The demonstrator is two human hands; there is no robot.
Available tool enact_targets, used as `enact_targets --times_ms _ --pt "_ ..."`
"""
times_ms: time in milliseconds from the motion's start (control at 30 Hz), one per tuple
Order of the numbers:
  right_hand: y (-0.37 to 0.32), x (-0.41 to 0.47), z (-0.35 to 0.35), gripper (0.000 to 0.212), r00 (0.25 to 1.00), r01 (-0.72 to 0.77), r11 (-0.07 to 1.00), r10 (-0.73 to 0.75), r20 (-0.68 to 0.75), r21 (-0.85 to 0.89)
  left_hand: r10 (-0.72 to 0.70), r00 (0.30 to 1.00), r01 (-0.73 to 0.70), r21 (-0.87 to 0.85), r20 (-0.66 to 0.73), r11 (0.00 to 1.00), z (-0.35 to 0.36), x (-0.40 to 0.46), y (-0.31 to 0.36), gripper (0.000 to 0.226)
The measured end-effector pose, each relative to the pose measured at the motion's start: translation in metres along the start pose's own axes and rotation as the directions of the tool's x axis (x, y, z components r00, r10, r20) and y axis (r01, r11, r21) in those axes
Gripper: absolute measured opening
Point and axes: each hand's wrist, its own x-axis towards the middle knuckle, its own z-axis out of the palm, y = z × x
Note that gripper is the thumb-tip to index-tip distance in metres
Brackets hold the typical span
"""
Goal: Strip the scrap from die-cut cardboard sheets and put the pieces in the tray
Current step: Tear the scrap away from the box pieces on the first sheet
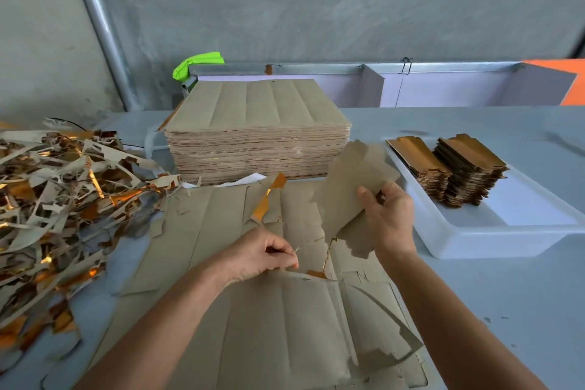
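Head view, looking down at two bare arms reaching forward over a grey tabletop (474,294). Left hand (262,255) low and near the middle, knuckles up, fingers curled in tight, grip nearly closed, pinching a thin bit of scrap at the torn edge of the big flat cardboard sheet (269,310). Sheet lying flat on the tabletop, brown side up, with long fold lines and ragged holes. Right hand (387,215) higher and off to the right, wrist bent, thumb on top and fingers curled under, grip closed on a cut-out piece (351,180) lifted up off the sheet. Piece tilted, brown side showing, jagged at both ends. Curly gold strip (267,199) sticking up from the sheet between the hands and the stack. Tall stack of sheets (256,139) just behind the flat one. White tray (474,231) on the right, just beside the right hand, with two piles of gold pieces (459,168) at its far end. Big messy scrap heap (57,199) on the left, brown and shiny gold mixed. Something bright green (198,64) behind the stack, by the grey wall.
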Motion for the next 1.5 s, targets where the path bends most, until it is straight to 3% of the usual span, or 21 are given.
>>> enact_targets --times_ms 67,200,300,400,533,600,700,833,900,1033,1100,1167,1233,1400,1500 --pt "0.000 0.006 -0.003 0.018 0.995 0.014 0.999 -0.017 -0.096 -0.030 0.009 1.000 -0.009 0.005 -0.006 1.000 0.001 -0.001 -0.002 0.016" --pt "-0.007 0.021 -0.021 0.011 0.969 -0.053 0.989 0.084 -0.232 0.140 -0.012 1.000 0.012 -0.022 0.004 1.000 0.005 -0.005 -0.008 0.015" --pt "-0.008 0.030 -0.034 0.004 0.978 0.027 0.998 -0.039 -0.204 -0.062 -0.017 1.000 0.018 -0.092 0.019 0.996 0.004 -0.008 -0.014 0.011" --pt "-0.004 0.031 -0.045 0.014 0.977 0.105 0.947 -0.154 -0.144 -0.305 -0.018 1.000 0.020 -0.181 0.012 0.983 0.001 -0.015 -0.019 0.014" --pt "-0.008 0.024 -0.046 0.021 0.988 0.097 0.949 -0.128 -0.088 -0.300 -0.039 0.999 0.040 -0.100 0.019 0.994 0.006 -0.016 -0.009 0.012" --pt "-0.015 0.017 -0.038 0.022 0.989 0.115 0.955 -0.136 -0.057 -0.272 -0.027 0.999 0.027 -0.011 0.031 1.000 0.011 -0.013 0.007 0.033" --pt "-0.027 0.002 -0.022 0.020 0.986 0.164 0.962 -0.168 0.004 -0.219 0.045 0.999 -0.044 -0.033 0.031 0.999 0.027 -0.008 0.031 0.072" --pt "-0.041 -0.016 -0.007 0.011 0.979 0.200 0.972 -0.195 0.050 -0.122 0.050 0.999 -0.048 -0.130 0.013 0.990 0.059 -0.001 0.048 0.089" --pt "-0.044 -0.021 -0.003 0.018 0.983 0.180 0.982 -0.177 0.054 -0.055 0.015 1.000 -0.019 -0.208 -0.019 0.978 0.068 0.001 0.049 0.101" --pt "-0.043 -0.025 0.003 0.023 0.989 0.127 0.990 -0.131 0.071 0.063 0.032 0.999 -0.026 -0.325 0.010 0.945 0.075 0.000 0.043 0.081" --pt "-0.040 -0.024 0.004 0.023 0.991 0.107 0.991 -0.113 0.069 0.084 0.086 0.993 -0.057 -0.313 0.081 0.948 0.074 -0.005 0.041 0.047" --pt "-0.039 -0.020 0.003 0.022 0.993 0.107 0.990 -0.112 0.046 0.094 0.071 0.994 -0.047 -0.265 0.082 0.963 0.068 -0.008 0.036 0.017" --pt "-0.040 -0.013 -0.004 0.022 0.991 0.132 0.988 -0.132 0.000 0.080 0.033 0.999 -0.028 -0.133 0.037 0.991 0.058 -0.012 0.025 0.010" --pt "-0.042 0.010 -0.032 0.016 0.967 0.176 0.984 -0.173 -0.185 0.004 0.002 0.984 0.050 0.287 -0.179 0.957 0.021 -0.026 -0.003 0.013" --pt "-0.038 0.018 -0.045 0.018 0.957 0.174 0.982 -0.187 -0.224 -0.075 -0.044 0.980 0.124 0.422 -0.193 0.898 0.014 -0.030 -0.007 0.046"
